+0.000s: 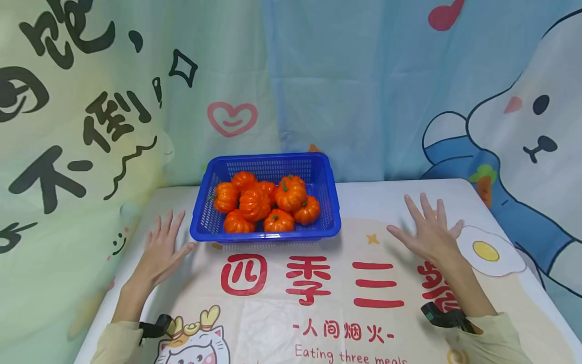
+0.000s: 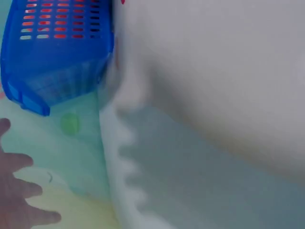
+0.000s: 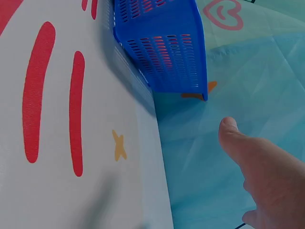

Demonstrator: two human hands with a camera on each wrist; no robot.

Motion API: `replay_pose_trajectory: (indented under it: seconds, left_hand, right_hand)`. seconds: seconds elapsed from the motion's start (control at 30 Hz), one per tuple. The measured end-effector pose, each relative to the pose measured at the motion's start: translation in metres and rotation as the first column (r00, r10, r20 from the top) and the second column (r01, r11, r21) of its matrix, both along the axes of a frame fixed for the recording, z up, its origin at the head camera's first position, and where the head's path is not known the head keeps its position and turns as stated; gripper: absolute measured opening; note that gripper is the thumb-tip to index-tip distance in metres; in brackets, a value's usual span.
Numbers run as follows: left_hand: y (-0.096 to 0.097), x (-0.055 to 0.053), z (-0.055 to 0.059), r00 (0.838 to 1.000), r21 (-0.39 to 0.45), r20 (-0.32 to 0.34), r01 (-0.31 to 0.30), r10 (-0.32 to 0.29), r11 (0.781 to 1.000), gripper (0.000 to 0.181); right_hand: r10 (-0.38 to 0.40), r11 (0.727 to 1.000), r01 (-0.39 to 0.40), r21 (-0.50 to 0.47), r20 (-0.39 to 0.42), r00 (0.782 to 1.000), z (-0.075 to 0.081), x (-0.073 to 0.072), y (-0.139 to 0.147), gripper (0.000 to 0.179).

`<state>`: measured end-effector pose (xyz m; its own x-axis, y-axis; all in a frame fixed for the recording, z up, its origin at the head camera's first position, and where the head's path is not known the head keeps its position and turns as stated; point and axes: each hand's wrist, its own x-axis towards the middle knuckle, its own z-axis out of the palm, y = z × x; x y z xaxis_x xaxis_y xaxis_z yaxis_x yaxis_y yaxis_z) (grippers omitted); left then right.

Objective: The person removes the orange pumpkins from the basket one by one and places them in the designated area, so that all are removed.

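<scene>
A blue plastic basket (image 1: 265, 236) stands at the back of the table, holding several small orange pumpkins (image 1: 254, 204). To its left is my left hand (image 1: 162, 250), fingers spread and straight, with the thumb near the basket's front left corner. My right hand (image 1: 429, 232) is well to the right of the basket, its fingers also spread, holding nothing. In the left wrist view, the fingertips of the left hand (image 2: 19, 191) show at the lower left, apart from the basket (image 2: 57, 52). The right wrist view shows the right hand (image 3: 267, 176) with its thumb extended, below the basket (image 3: 164, 62).
A printed cloth (image 1: 318, 275) with red characters covers the white table. Behind it hangs a patterned curtain (image 1: 327, 91), close to the basket's back edge. Each wrist wears a small black camera, one by the left sleeve (image 1: 118, 341), one by the right sleeve (image 1: 495, 338).
</scene>
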<state>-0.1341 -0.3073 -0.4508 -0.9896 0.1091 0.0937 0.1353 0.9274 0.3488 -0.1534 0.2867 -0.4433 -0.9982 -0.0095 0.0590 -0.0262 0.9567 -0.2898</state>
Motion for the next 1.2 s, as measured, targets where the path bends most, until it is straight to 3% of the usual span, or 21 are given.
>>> replay_pose_trajectory:
  seconds: [0.17, 0.33, 0.5, 0.63, 0.77, 0.83, 0.93, 1.07, 1.13, 1.2]
  left_hand:
    - [0.006, -0.015, 0.008, 0.995, 0.196, -0.086, 0.059, -0.043, 0.979, 0.070]
    - [0.016, -0.050, 0.022, 0.997, 0.395, -0.070, 0.045, -0.019, 0.918, 0.062]
    - [0.027, -0.092, 0.031, 0.999, 0.482, 0.029, -0.038, 0.027, 0.875, 0.068]
    - [0.037, -0.118, 0.024, 0.992, 0.490, 0.125, -0.060, -0.002, 0.870, 0.073]
    - [0.044, -0.123, 0.014, 0.986, 0.467, 0.165, -0.074, -0.005, 0.881, 0.062]
    - [0.044, -0.122, 0.012, 0.984, 0.458, 0.175, -0.085, 0.004, 0.885, 0.058]
    - [0.043, -0.123, 0.011, 0.981, 0.485, 0.192, -0.107, 0.013, 0.868, 0.056]
    - [0.041, -0.122, 0.013, 0.971, 0.581, 0.239, -0.124, -0.023, 0.804, 0.056]
    - [0.040, -0.120, 0.016, 0.965, 0.644, 0.253, -0.115, -0.069, 0.756, 0.057]
    - [0.039, -0.119, 0.021, 0.958, 0.685, 0.258, -0.091, -0.125, 0.723, 0.057]
  right_hand:
    - [0.022, 0.999, -0.022, -0.027, -0.003, 1.000, -0.002, -0.001, -0.001, 0.096]
    - [0.091, 0.978, -0.088, -0.189, 0.012, 0.996, 0.000, -0.004, -0.014, 0.091]
    - [0.161, 0.896, -0.148, -0.419, -0.004, 0.987, 0.006, -0.005, -0.040, 0.082]
    - [0.241, 0.813, -0.226, -0.537, -0.042, 0.969, 0.011, -0.005, -0.067, 0.075]
    - [0.331, 0.760, -0.299, -0.577, -0.051, 0.942, 0.017, -0.006, -0.096, 0.072]
    - [0.372, 0.752, -0.336, -0.567, -0.055, 0.927, 0.022, -0.012, -0.113, 0.072]
    - [0.428, 0.756, -0.401, -0.517, -0.074, 0.901, 0.027, -0.032, -0.137, 0.072]
    - [0.485, 0.765, -0.495, -0.413, -0.135, 0.864, 0.019, -0.066, -0.163, 0.071]
    - [0.509, 0.780, -0.530, -0.334, -0.156, 0.847, 0.014, -0.080, -0.173, 0.073]
    - [0.532, 0.790, -0.554, -0.263, -0.158, 0.832, 0.010, -0.090, -0.181, 0.076]
